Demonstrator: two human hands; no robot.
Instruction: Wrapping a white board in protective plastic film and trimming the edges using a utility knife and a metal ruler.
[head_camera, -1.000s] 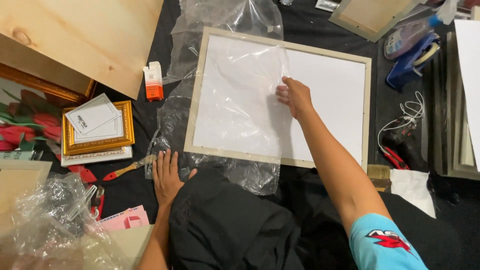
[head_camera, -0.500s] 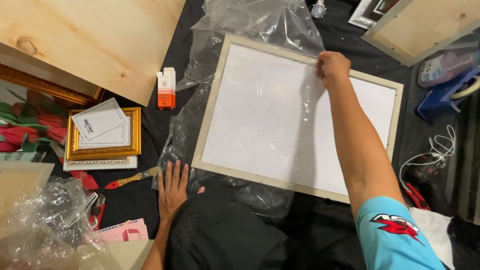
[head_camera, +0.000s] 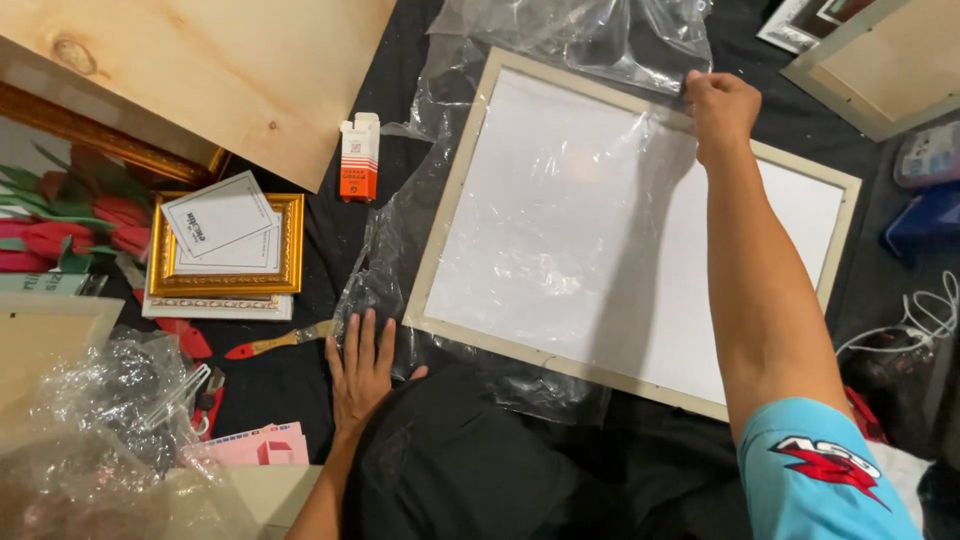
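A large white panel in a pale beige frame (head_camera: 455, 205) lies flat on the black cloth, with clear plastic wrap (head_camera: 580, 40) under and partly over it. My right hand (head_camera: 720, 105) reaches to the frame's far edge and pinches the plastic wrap there. My left hand (head_camera: 360, 370) rests flat, fingers spread, on the cloth and the plastic's near corner, just left of the frame's near-left corner. A small brush with a red handle (head_camera: 280, 342) lies just left of that hand.
A plywood board (head_camera: 220, 70) covers the upper left. Beside it stand a small orange-and-white carton (head_camera: 359, 158) and a gold frame with white cards (head_camera: 225, 245). Crumpled plastic (head_camera: 100, 420) lies at lower left; more frames (head_camera: 880, 70) and cables (head_camera: 910, 330) sit at right.
My right hand moved from the middle of the panel up to its far edge and took hold of the plastic wrap. The view shifted; my left hand stayed put.
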